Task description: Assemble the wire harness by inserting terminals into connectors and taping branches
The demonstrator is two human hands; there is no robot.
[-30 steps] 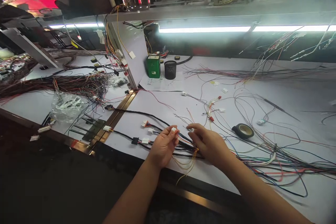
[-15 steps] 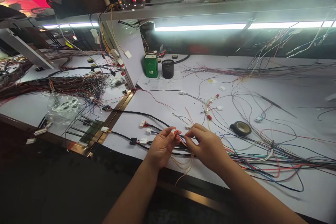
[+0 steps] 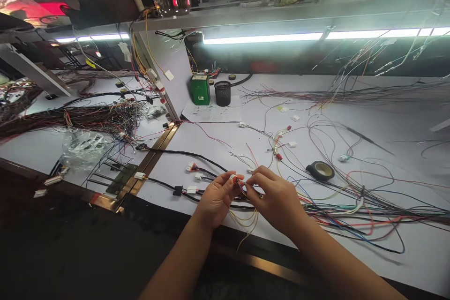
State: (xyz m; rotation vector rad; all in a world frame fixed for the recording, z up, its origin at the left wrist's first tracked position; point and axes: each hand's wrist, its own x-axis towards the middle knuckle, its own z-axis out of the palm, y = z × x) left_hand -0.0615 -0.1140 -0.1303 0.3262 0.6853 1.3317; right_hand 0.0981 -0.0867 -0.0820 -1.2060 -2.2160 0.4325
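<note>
Between the thumb and fingers of my left hand (image 3: 218, 198) is a small white and orange-red wire connector (image 3: 234, 178). Coloured wires run out of its right side toward my right hand (image 3: 276, 197), which pinches a wire (image 3: 242, 183) close behind the connector. The fingertips hide just where that wire ends. Below the hands, a loop of yellow wires (image 3: 246, 221) hangs over the bench edge. Left of my left hand lie a white-and-orange connector (image 3: 191, 167), a white connector (image 3: 191, 190) and a black connector (image 3: 177, 191) on sleeved cables.
A roll of black tape (image 3: 320, 170) lies right of my hands, beside a spread of loose wires (image 3: 365, 215). Farther back stand a green box (image 3: 200, 90) and a black mesh cup (image 3: 222, 93). At left are a metal pin fixture (image 3: 121, 179) and a plastic bag (image 3: 82, 147).
The connector has turned slightly in my left hand, showing more of its orange-red side. My right fingers have shifted a little at the wires. The whole view has moved slightly.
</note>
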